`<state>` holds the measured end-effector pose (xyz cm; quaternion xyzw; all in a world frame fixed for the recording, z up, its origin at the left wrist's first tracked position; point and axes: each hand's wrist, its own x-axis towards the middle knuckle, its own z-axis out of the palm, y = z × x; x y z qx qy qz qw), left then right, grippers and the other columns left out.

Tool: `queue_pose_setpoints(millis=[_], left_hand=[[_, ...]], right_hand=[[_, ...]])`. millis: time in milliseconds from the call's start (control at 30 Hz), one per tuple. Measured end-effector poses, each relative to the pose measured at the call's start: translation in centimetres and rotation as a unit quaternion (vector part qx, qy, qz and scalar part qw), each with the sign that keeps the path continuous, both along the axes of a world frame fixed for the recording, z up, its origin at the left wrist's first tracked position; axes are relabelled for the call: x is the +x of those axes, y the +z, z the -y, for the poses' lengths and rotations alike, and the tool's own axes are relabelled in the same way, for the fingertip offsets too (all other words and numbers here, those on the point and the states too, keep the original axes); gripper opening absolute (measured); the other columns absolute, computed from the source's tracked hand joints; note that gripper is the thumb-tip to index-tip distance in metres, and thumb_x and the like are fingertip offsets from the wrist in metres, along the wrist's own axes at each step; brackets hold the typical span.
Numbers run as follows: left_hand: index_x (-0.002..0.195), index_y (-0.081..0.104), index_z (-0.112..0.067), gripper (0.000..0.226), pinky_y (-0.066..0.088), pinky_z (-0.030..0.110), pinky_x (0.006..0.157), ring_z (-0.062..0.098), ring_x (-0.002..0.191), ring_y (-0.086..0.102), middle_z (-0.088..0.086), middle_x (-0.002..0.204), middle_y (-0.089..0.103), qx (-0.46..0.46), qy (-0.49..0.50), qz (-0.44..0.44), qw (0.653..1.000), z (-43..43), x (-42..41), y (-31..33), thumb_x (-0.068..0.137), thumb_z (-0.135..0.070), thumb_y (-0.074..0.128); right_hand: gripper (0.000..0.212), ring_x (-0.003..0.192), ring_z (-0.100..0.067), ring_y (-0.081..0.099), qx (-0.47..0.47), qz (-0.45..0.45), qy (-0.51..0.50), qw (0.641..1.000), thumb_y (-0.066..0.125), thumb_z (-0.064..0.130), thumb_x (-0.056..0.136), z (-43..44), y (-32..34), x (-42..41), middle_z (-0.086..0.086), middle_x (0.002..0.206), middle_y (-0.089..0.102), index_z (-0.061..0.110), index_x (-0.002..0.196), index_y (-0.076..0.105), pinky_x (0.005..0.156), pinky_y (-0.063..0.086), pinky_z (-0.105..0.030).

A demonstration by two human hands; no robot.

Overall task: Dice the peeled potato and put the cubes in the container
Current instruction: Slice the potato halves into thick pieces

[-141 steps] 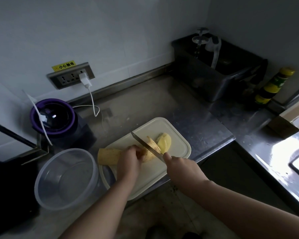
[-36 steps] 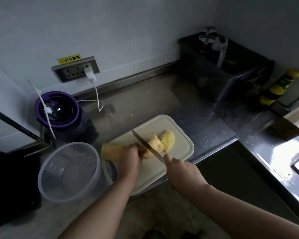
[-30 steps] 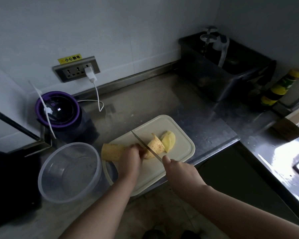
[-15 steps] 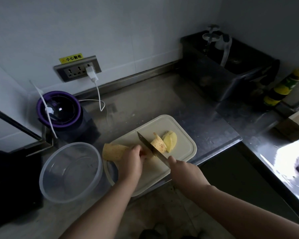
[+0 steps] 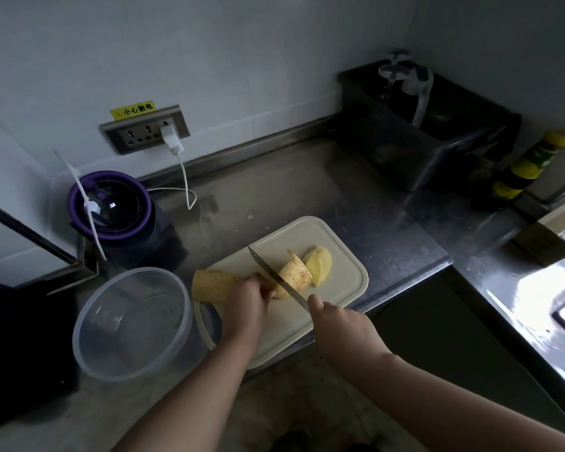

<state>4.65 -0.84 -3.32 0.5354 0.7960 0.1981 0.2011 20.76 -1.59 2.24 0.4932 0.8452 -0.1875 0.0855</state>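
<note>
A pale yellow peeled potato (image 5: pixel 211 284) lies across the left end of a cream cutting board (image 5: pixel 340 256). My left hand (image 5: pixel 245 303) presses down on the potato's middle. My right hand (image 5: pixel 340 324) grips a knife (image 5: pixel 276 277) whose blade stands in the potato just right of my left fingers. Several cut slices (image 5: pixel 307 267) lean together on the board to the right of the blade. A clear round plastic container (image 5: pixel 131 324) sits empty, left of the board and touching it.
A purple-rimmed appliance (image 5: pixel 110 203) stands behind the container, near a wall socket with a white charger (image 5: pixel 172 140). A dark bin (image 5: pixel 418 132) and a yellow-green bottle (image 5: pixel 529 164) stand at the back right. The counter edge runs just below the board.
The knife has gone on slicing through the potato, and more slices have gathered to the right of the blade. My left hand has slid slightly left along the potato.
</note>
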Motion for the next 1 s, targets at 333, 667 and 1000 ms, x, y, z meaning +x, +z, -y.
queue_pose_setpoints(millis=[333, 667, 1000], left_hand=[[0.109, 0.061, -0.015, 0.016, 0.040, 0.018, 0.075, 0.014, 0.100, 0.061, 0.001, 0.107, 0.065, -0.005, 0.009, -0.030, 1.000, -0.2, -0.1, -0.1, 0.093, -0.014, 0.058], [0.105, 0.064, -0.014, 0.014, 0.038, 0.012, 0.071, 0.005, 0.090, 0.059, -0.001, 0.101, 0.068, 0.007, -0.002, -0.002, 1.000, 0.2, -0.3, 0.0, 0.093, -0.019, 0.059], [0.101, 0.065, -0.015, 0.014, 0.033, 0.010, 0.057, -0.001, 0.078, 0.052, -0.003, 0.095, 0.068, 0.001, -0.010, -0.009, 1.000, 0.3, -0.2, 0.2, 0.094, -0.025, 0.057]], right_hand=[[0.050, 0.062, -0.007, 0.052, -0.047, 0.004, -0.003, 0.999, 0.051, 0.018, 0.100, -0.3, -1.6, -0.4, 0.004, 0.076, 0.046, 0.016, 0.145, 0.028, 0.055, 0.044, -0.019], [0.042, 0.067, -0.011, 0.060, -0.019, -0.010, -0.019, 1.000, 0.048, 0.019, 0.101, -0.3, 0.2, 0.1, 0.004, 0.082, 0.052, 0.018, 0.140, 0.032, 0.060, 0.050, -0.022], [0.046, 0.059, -0.009, 0.048, -0.008, -0.009, -0.003, 1.000, 0.048, 0.016, 0.101, 0.2, 0.3, -0.3, 0.003, 0.076, 0.048, 0.017, 0.142, 0.028, 0.054, 0.046, -0.023]])
